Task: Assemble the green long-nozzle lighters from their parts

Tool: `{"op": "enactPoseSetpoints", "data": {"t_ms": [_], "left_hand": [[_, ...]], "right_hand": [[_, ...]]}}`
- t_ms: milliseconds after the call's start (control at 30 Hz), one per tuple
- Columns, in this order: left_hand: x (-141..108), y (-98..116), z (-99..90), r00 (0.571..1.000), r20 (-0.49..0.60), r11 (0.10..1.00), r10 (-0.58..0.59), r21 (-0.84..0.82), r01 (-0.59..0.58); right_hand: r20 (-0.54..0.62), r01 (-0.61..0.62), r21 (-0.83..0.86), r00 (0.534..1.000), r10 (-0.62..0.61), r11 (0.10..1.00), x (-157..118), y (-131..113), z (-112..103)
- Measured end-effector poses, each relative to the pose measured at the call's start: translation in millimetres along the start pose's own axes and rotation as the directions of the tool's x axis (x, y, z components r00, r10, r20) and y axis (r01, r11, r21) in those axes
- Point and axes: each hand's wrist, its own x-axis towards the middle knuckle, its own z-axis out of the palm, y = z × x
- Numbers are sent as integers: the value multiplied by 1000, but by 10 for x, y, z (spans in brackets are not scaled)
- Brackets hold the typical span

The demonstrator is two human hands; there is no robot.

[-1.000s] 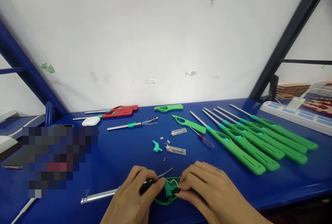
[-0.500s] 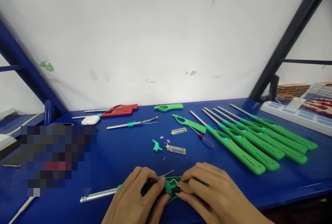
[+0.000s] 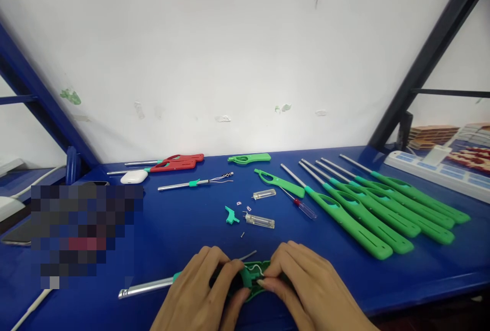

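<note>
At the table's front edge lies an opened green gas lighter (image 3: 252, 295), its metal tube (image 3: 147, 288) pointing left. My left hand (image 3: 204, 287) is closed around its front part, thumb and fingers beside the teal trigger (image 3: 247, 277). My right hand (image 3: 312, 282) pinches at the handle half, fingertips beside a looped white wire (image 3: 255, 268); what lies between these fingertips is mostly hidden. Beyond the hands are a loose teal trigger (image 3: 230, 215), a small screw (image 3: 242, 235), and two clear fuel tanks (image 3: 260, 220).
Several green lighters (image 3: 344, 218) lie in a row on the right, with a screwdriver (image 3: 305, 208) beside a green handle half (image 3: 281, 183). A tube with wires (image 3: 184, 185), red lighters (image 3: 174, 165) and a white case (image 3: 133, 176) are left. A power strip (image 3: 440, 170) stands far right.
My right fingers have shifted slightly and closed in beside the white wire, with the thumb tip a little further left. My left hand stays almost still on the lighter.
</note>
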Motion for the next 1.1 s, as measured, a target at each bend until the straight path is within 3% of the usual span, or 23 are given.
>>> {"op": "enactPoseSetpoints", "data": {"t_ms": [267, 567, 867, 1100], "left_hand": [[-10, 20, 27, 999, -41, 1000, 7, 25, -6], [-12, -1, 26, 999, -22, 999, 27, 35, -26], [-24, 1, -6, 1000, 18, 992, -23, -121, 25], [7, -12, -19, 999, -22, 969, -45, -246, 38]], "right_hand": [[39, -50, 103, 998, 47, 993, -25, 31, 50], [98, -61, 88, 994, 52, 994, -42, 33, 3], [100, 40, -56, 994, -34, 998, -46, 7, -47], [91, 74, -74, 994, -67, 995, -27, -18, -88]]}}
